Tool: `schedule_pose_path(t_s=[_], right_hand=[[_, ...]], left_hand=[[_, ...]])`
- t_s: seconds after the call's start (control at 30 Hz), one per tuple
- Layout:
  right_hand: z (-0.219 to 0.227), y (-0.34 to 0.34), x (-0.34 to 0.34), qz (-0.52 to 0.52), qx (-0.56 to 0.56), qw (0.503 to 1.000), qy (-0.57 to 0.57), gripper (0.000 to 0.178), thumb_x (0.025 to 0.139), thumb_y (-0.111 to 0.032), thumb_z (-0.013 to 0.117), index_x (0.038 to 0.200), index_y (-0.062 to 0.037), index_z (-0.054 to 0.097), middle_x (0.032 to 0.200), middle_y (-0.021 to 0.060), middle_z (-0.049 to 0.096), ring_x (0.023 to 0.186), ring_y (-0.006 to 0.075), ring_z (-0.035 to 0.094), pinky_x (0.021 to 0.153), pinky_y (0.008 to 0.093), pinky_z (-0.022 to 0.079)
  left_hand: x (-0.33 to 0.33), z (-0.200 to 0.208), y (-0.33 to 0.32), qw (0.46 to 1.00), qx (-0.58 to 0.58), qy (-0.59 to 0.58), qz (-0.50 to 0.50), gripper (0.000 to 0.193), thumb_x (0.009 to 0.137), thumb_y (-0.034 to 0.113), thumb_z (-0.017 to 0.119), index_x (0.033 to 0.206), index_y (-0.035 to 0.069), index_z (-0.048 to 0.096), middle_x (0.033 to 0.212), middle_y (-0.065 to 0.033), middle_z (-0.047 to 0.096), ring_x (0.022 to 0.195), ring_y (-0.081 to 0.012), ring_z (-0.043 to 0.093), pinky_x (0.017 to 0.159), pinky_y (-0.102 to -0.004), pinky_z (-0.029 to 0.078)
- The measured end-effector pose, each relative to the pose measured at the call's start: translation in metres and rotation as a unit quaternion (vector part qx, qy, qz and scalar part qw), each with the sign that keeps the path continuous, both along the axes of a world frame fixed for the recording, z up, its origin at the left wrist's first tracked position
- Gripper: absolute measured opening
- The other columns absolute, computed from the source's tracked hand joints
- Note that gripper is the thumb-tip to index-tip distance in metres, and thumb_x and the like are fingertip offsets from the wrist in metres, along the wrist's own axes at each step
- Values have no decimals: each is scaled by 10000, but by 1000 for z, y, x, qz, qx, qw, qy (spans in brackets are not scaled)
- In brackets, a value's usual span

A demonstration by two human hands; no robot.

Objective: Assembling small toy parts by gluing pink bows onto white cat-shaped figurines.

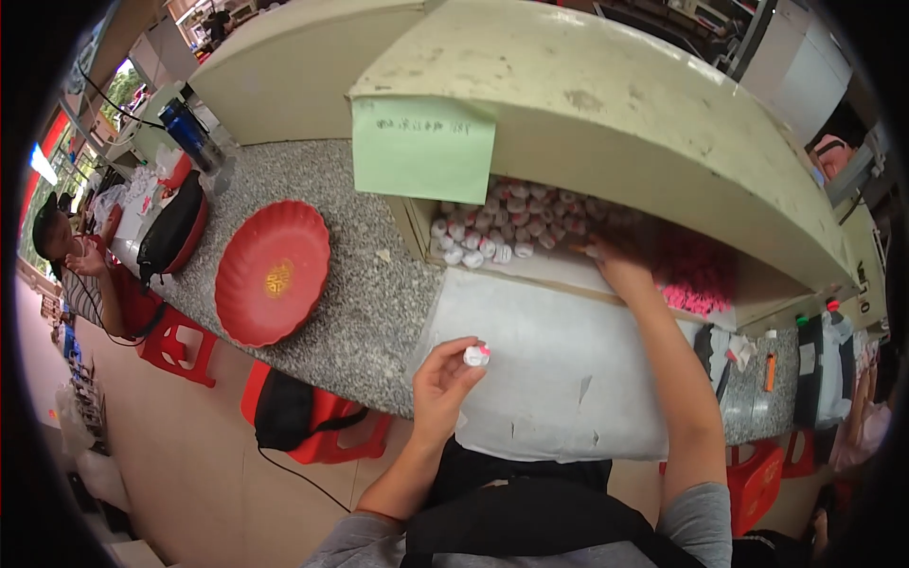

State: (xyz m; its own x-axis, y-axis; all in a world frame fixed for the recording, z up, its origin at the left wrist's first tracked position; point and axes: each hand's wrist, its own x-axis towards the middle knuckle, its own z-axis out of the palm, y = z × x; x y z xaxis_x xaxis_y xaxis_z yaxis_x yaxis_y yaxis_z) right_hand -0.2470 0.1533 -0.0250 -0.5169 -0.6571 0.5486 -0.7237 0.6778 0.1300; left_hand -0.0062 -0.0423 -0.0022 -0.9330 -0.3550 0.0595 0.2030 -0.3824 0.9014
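Above a white sheet [559, 369], my left hand [438, 393] pinches a small white rounded piece [476, 357] with pink on its top, between thumb and fingertips. My right hand [620, 265] reaches into the open front of a cream box-like shelf [568, 95]. It is at the right side of a heap of similar small white rounded pieces [516, 218] with dark markings. Shade and the pieces obscure its fingertips, so whether it grips one does not show. Right of that hand, a pile of small bright pink parts [696, 284] lies in the same opening.
A red scalloped bowl [303, 293] sits on the speckled stone counter [379, 312] to my left. Beyond it are a black bag [175, 227] and a blue bottle [185, 128]. Red stools [355, 440] stand below the counter. Another person [80, 256] sits at far left. An orange tool [770, 371] lies right.
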Motion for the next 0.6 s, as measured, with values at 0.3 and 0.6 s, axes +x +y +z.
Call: schedule_pose_path(t_s=[0.3, 0.6], right_hand=[[43, -10, 56, -3, -162, 953, -255, 184, 621, -23, 576, 786, -23, 495, 708, 88, 538, 670, 231, 534, 647, 303, 423], [49, -49, 171, 63, -512, 529, -674, 81, 706, -32, 551, 749, -7, 487, 663, 39, 502, 555, 94, 464, 495, 207, 366]], left_hand=[[-2, 8, 4, 998, 21, 20, -51, 327, 700, -46, 533, 1014, -16, 452, 969, -91, 513, 877, -128, 492, 762, -234, 382], [-6, -5, 24, 993, 26, 55, -99, 311, 715, -58, 518, 1018, -18, 460, 1087, -136, 449, 1037, -191, 415, 898, -317, 314]])
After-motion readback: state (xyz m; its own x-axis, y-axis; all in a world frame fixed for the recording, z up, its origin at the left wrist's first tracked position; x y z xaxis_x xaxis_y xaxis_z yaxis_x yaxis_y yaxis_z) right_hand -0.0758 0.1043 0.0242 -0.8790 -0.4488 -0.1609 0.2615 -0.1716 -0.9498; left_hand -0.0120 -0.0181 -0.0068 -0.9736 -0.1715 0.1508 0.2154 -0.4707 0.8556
